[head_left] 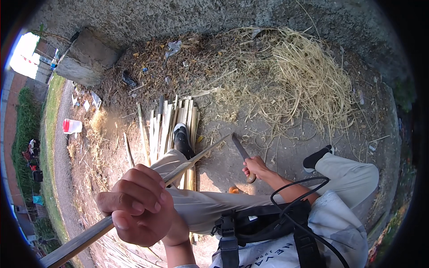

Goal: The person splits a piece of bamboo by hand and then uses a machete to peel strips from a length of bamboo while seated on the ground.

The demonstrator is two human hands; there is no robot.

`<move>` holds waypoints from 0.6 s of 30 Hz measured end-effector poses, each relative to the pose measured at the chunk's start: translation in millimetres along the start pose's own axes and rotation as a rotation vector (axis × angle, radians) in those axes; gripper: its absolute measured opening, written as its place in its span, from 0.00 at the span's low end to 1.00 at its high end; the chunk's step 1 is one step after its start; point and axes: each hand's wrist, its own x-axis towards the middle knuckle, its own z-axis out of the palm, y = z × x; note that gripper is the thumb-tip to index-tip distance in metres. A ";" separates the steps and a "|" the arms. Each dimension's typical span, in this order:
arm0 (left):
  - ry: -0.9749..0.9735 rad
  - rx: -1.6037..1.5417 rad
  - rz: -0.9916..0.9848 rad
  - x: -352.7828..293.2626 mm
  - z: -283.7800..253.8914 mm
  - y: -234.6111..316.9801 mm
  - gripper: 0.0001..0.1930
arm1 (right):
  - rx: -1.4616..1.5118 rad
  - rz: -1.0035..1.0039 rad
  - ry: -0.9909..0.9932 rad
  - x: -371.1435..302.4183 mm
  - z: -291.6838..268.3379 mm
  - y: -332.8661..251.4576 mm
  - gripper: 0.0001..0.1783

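Observation:
My left hand (pixel 138 205) is closed around a long, narrow wooden strip (pixel 82 238), which looks like split bamboo. The strip slants from the lower left up past my knee, and its thin far end reaches the knife's tip. In my right hand (pixel 257 167) is a knife (pixel 240 147) with a long dark blade and a wooden handle, its blade pointing up and slightly left. Whether blade and strip touch, I cannot tell. Beyond my left hand, a bundle of pale split strips (pixel 154 129) lies on the ground, with my dark shoe (pixel 182 139) resting on it.
A big heap of curly pale shavings (pixel 310 80) lies at the far right, below a rough concrete wall (pixel 214 18). A concrete block (pixel 87 58) stands at the far left. Near it are a red-and-white container (pixel 71 126) and scattered litter. A black cable (pixel 292 201) loops by my right forearm.

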 end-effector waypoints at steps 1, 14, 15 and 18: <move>0.000 0.001 0.001 -0.1 -0.7 0.6 0.15 | -0.011 0.014 -0.006 2.5 -0.7 1.5 0.09; -0.014 0.006 -0.002 1.9 -1.0 1.5 0.14 | -0.037 0.009 -0.002 0.9 -0.3 2.3 0.09; -0.010 0.005 -0.003 1.9 -0.7 2.2 0.14 | -0.038 0.010 -0.003 1.6 -0.3 2.6 0.09; 0.002 -0.005 0.004 1.0 -0.5 1.9 0.14 | -0.078 0.018 -0.032 3.4 -1.9 2.9 0.10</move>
